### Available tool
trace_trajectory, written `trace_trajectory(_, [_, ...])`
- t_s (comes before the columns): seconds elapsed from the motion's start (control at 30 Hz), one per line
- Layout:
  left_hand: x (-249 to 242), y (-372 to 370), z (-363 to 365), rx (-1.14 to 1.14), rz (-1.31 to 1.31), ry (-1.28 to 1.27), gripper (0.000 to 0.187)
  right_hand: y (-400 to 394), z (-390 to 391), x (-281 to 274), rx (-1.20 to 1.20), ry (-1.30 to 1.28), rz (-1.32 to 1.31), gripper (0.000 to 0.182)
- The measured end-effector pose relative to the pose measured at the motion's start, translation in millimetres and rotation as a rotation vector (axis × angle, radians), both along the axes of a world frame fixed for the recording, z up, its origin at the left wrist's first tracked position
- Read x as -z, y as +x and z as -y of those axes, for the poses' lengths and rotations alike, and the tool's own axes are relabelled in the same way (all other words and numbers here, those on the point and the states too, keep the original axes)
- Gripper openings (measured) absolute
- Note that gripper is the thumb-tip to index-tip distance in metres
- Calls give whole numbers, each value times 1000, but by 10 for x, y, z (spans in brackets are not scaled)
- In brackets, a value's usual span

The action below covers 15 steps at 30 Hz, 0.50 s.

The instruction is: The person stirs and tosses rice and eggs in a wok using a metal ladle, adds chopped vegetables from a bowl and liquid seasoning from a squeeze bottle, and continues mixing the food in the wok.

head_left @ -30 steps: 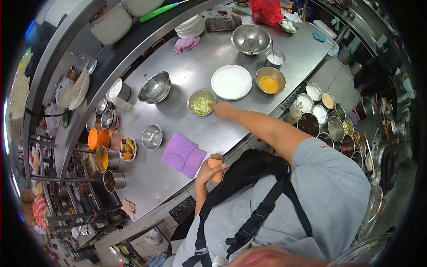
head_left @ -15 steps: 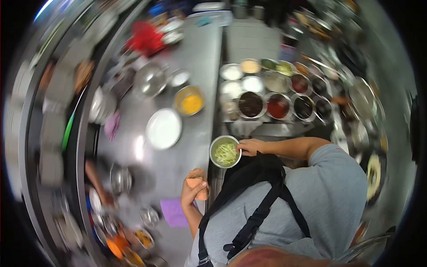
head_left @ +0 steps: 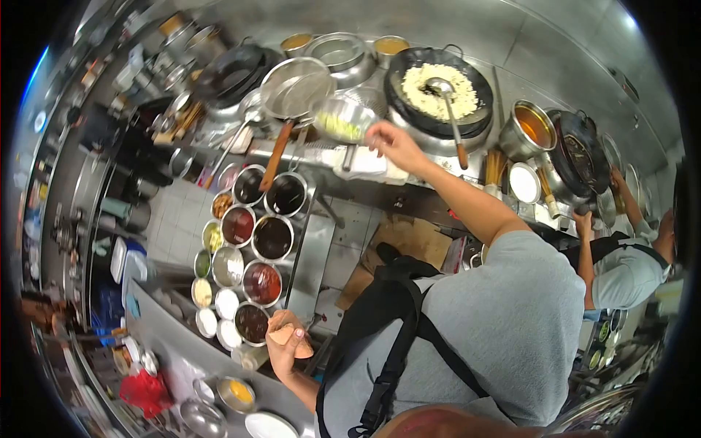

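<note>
My right hand (head_left: 399,146) grips the rim of a metal bowl (head_left: 362,111), which is blurred by motion. Pale green shredded vegetables (head_left: 337,125) lie in the bowl. It hangs over the stove edge, between a large wire strainer (head_left: 292,84) and a black wok (head_left: 394,91). White rice-like food (head_left: 416,84) fills the wok, and a ladle (head_left: 451,117) rests in it. My left hand (head_left: 286,354) is closed around a folded orange cloth (head_left: 281,332), beside the sauce containers and low in front of my body.
Several round sauce containers (head_left: 274,237) stand at the left. A pot of orange liquid (head_left: 533,128) and another black wok (head_left: 580,150) are farther right, where a co-worker (head_left: 624,274) stands. The strainer's wooden handle (head_left: 276,157) juts over the containers. Cardboard (head_left: 416,244) lies on the floor.
My view has swung from the prep counter to the stove. My right hand has carried the bowl of shredded vegetables toward the wok. The orange cloth stays in my left hand.
</note>
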State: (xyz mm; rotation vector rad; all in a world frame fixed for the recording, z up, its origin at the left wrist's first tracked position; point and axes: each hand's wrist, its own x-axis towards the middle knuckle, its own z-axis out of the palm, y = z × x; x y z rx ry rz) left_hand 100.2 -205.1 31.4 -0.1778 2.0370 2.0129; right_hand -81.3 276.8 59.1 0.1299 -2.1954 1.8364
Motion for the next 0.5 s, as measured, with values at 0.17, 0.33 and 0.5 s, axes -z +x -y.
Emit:
trace_trajectory(0.17, [-311, -543, -975, 169, 28, -36, 65, -319, -1211, -313, 208, -643, -54, 35])
trace_trajectory(0.33, [-389, -999, -1482, 271, 17, -125, 63, -810, -2288, -46, 201, -1254, 81, 51])
trace_trajectory(0.5, [-532, -1242, -1703, 273, -5, -154, 65, -817, -2911, -618, -324, -1226, -297, 53])
